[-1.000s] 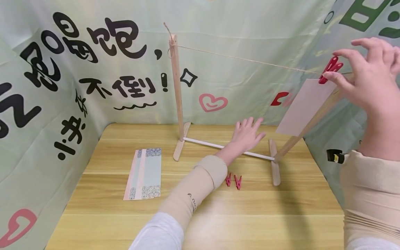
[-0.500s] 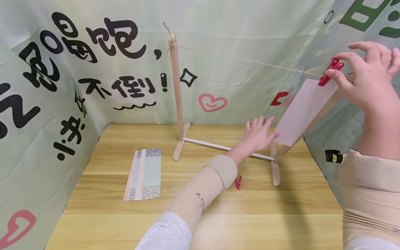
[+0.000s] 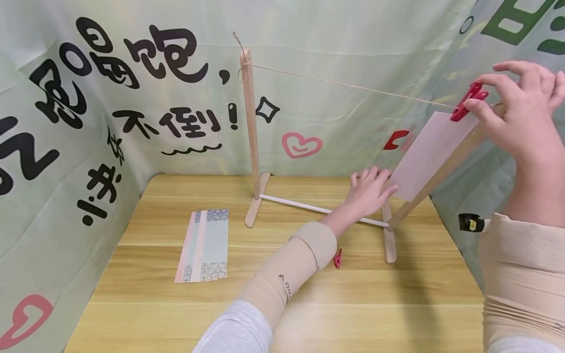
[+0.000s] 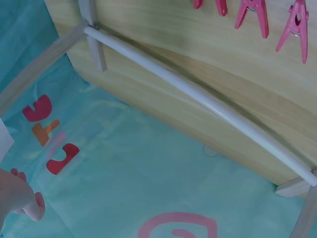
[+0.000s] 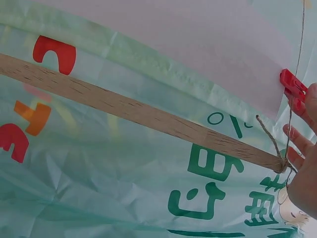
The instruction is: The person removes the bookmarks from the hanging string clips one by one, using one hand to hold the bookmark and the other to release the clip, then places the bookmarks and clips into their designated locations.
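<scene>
My right hand (image 3: 523,110) pinches a red clothespin (image 3: 468,104) between thumb and forefinger at the right end of a string (image 3: 353,87). Below the clothespin a plain pale paper card (image 3: 425,154) hangs at a slant in front of the wooden post. In the right wrist view the clothespin (image 5: 293,88) sits at the card's corner, beside the string. My left hand (image 3: 370,192), fingers relaxed and slightly bent, is at the card's lower left edge. The left wrist view has its fingers (image 4: 29,204) just below a corner of the card (image 4: 4,141).
A wooden stand with a left post (image 3: 250,122), a right post (image 3: 412,208) and a white rod (image 3: 293,203) stands on the table (image 3: 145,314). Patterned paper strips (image 3: 214,247) lie left. Several pink clothespins (image 4: 294,32) lie nearer me, mostly behind my left forearm.
My left hand has moved right to the card's lower edge, its fingers bending slightly. The card's lower end swung down, then slightly back up. My right hand keeps its pinch on the clothespin.
</scene>
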`<state>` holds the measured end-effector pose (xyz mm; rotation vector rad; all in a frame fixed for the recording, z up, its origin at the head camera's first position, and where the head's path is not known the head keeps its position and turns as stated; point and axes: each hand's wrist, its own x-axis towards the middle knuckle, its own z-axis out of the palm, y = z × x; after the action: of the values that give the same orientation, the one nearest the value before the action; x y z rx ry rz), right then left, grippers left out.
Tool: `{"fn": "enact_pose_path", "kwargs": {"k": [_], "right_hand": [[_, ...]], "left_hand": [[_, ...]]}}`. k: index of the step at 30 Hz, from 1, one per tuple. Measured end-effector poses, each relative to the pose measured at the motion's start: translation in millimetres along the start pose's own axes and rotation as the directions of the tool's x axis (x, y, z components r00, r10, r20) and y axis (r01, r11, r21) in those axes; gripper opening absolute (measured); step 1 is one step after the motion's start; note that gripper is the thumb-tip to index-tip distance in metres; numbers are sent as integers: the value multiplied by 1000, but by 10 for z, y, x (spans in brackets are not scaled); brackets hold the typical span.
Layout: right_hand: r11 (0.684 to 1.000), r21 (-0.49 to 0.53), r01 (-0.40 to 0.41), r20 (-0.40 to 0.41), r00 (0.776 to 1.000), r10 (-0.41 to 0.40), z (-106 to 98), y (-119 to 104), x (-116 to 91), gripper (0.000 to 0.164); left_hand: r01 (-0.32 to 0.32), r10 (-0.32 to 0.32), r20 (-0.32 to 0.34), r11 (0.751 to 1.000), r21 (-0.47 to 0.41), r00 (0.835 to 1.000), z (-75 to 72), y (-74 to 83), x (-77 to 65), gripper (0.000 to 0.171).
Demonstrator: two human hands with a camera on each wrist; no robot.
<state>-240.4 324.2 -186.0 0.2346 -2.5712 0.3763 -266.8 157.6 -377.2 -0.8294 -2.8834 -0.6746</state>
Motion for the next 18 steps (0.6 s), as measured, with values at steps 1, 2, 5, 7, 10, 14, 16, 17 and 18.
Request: {"fn": "enact_pose_path", "kwargs": {"k": [1, 2, 5, 7, 10, 14, 16, 17, 18], "right_hand": [[1000, 4, 6, -5, 1000, -6, 4, 4, -2, 37], [1000, 7, 6, -6, 1000, -6, 8, 6, -4, 36], [1000, 18, 8, -14, 1000, -8, 17, 15, -7, 35], [1000, 21, 5, -15, 1000, -5, 21, 17, -6, 35], [1000, 31, 2, -15, 1000, -2, 24, 20, -3, 35], [999, 53, 5, -25, 1000, -4, 25, 18, 5, 35], [998, 55, 7, -33, 999, -5, 24, 12, 10, 35], [998, 55, 7, -39, 999, -5, 22, 8, 12, 35], [999, 50, 3, -40, 999, -1, 22, 2, 13, 36]], "left_hand": [[5, -5, -8, 1000, -8, 1000, 1, 7, -3, 47], [10, -10, -18, 1000, -20, 1000, 3, 13, -6, 45], [20, -24, -55, 998, -67, 998, 9, 23, -9, 39], [14, -22, -86, 995, -94, 996, 10, 22, -16, 34], [-8, -4, -126, 995, -97, 992, 16, 14, -25, 32], [-36, 18, -175, 995, -98, 984, 22, 4, -40, 30], [-39, 16, -198, 993, -109, 980, 21, 2, -45, 29], [-39, 14, -209, 992, -116, 978, 19, 3, -46, 29], [-39, 11, -218, 991, -124, 976, 16, 3, -48, 28]]}}
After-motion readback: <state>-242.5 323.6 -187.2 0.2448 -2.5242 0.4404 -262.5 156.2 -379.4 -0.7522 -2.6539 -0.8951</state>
